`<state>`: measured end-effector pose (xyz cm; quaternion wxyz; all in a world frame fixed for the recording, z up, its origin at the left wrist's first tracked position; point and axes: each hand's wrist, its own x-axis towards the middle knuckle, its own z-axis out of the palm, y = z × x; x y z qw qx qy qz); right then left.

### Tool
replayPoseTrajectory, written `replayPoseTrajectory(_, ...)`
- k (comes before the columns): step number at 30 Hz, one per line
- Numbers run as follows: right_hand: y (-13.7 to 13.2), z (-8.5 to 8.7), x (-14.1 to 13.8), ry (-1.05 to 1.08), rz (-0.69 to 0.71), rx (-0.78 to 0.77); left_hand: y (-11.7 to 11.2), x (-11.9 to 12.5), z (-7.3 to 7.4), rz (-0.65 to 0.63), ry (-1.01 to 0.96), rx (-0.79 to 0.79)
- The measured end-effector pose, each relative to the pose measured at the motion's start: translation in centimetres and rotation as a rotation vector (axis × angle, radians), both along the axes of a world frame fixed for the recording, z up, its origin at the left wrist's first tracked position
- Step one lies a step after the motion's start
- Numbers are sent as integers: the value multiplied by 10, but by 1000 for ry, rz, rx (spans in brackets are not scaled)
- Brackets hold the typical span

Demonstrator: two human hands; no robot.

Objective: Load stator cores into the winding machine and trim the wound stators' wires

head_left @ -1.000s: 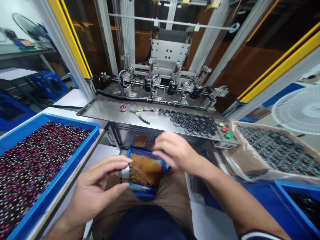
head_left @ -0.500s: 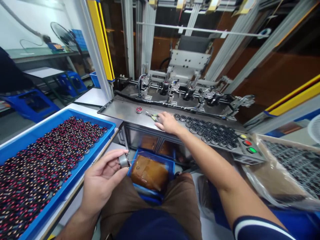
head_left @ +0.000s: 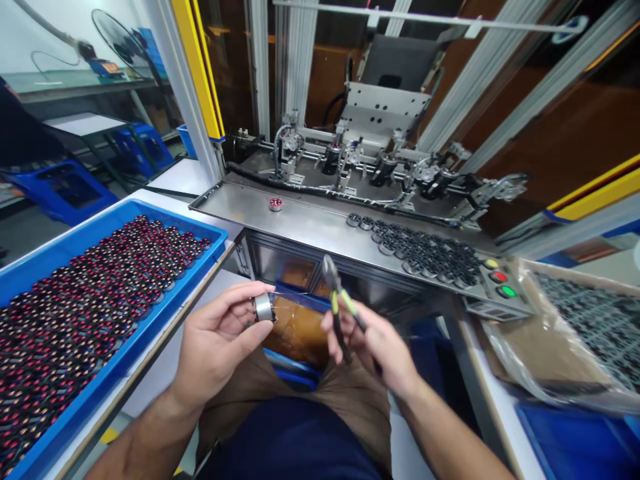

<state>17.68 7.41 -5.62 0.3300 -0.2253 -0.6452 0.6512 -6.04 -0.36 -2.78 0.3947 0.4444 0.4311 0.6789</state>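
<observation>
Between thumb and fingers, my left hand [head_left: 215, 340] grips a motor stator [head_left: 263, 307], a short silvery cylinder with thin wire ends sticking out to the right. My right hand [head_left: 377, 343] is wrapped round the handles of yellow-and-black cutting pliers [head_left: 338, 300], their jaws pointing up and away from me. The pliers are a little to the right of the stator and do not touch it. Both hands are above my lap, in front of the metal ledge [head_left: 310, 227].
A blue tray [head_left: 220, 243] full of red-and-black wound parts stands left. One red-topped part [head_left: 275, 205] sits on the ledge, with many dark parts [head_left: 425, 250] at its right. Behind is a machine with fixtures [head_left: 385, 170]. Push buttons [head_left: 503, 277] and a plastic-lined box [head_left: 535, 353] are right.
My right hand has picked the pliers up from the ledge and drawn them back towards my left hand. The stator in my left hand has shifted slightly right and up.
</observation>
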Motion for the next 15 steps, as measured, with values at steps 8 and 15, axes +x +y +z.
replayPoseTrajectory(8, -73, -21, 3, -50, -208, 417, 9, 36, 7, -111, 56, -13)
replayPoseTrajectory(15, -57, -10, 2, -12, -167, 486, 5, 48, 16, -124, 134, 11)
